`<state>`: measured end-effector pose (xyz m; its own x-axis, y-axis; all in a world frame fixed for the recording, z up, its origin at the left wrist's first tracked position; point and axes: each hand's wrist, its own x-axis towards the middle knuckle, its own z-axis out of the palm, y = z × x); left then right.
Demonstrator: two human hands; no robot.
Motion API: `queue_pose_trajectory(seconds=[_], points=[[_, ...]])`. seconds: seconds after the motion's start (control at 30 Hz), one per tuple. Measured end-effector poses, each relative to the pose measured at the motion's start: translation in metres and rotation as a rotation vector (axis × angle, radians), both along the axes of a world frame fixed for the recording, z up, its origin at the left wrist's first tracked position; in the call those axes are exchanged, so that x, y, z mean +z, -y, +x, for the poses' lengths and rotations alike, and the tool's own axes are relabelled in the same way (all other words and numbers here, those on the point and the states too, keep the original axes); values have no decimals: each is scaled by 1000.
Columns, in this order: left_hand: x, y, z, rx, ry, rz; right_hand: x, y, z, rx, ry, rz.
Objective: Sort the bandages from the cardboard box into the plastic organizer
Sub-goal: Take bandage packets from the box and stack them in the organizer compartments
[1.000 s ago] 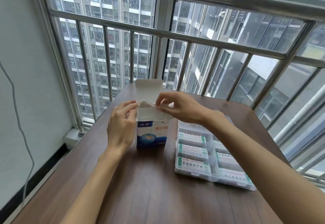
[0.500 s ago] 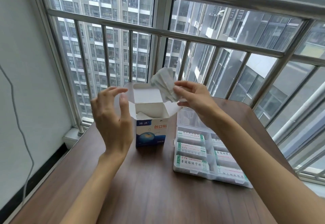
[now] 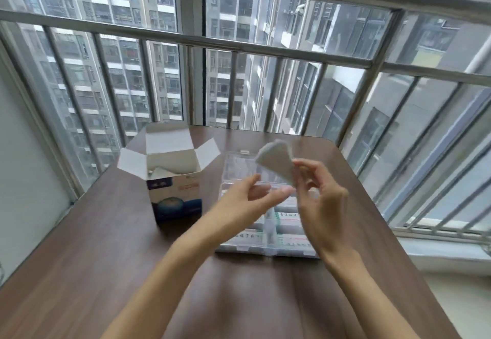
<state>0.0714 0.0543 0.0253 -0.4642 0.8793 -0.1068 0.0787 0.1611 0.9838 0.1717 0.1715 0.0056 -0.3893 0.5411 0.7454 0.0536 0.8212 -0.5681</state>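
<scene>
A white and blue cardboard box (image 3: 175, 200) stands on the table with its top flaps open; white bandage packets (image 3: 162, 171) show inside. To its right lies the clear plastic organizer (image 3: 268, 249), lid open, with several labelled bandage packs in its compartments. My right hand (image 3: 318, 200) pinches a fanned stack of white bandages (image 3: 277, 162) above the organizer. My left hand (image 3: 247, 200) hovers just left of it, fingers apart, fingertips close to the stack's lower edge.
The brown wooden table (image 3: 111, 259) ends at a metal window railing (image 3: 239, 49) at the back. A white wall (image 3: 24, 152) runs along the left side. A window sill (image 3: 451, 251) lies to the right.
My right hand has carried the bandage stack from above the box rightward over the organizer. My left hand left the box and moved right toward the stack. The view shifted.
</scene>
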Motion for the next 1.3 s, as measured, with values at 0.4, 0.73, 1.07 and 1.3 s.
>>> queue_pose_trajectory(seconds=[0.4,0.73,1.07,1.3], points=[[-15,-16,3,165,516,249,-3,12,12,215,232,-19],[-24,-18,19,94,501,286,2,18,11,275,51,-777],[-27,-18,20,117,109,213,8,18,14,305,-21,-1040],[-31,-16,19,211,141,267,3,15,15,162,89,-834]])
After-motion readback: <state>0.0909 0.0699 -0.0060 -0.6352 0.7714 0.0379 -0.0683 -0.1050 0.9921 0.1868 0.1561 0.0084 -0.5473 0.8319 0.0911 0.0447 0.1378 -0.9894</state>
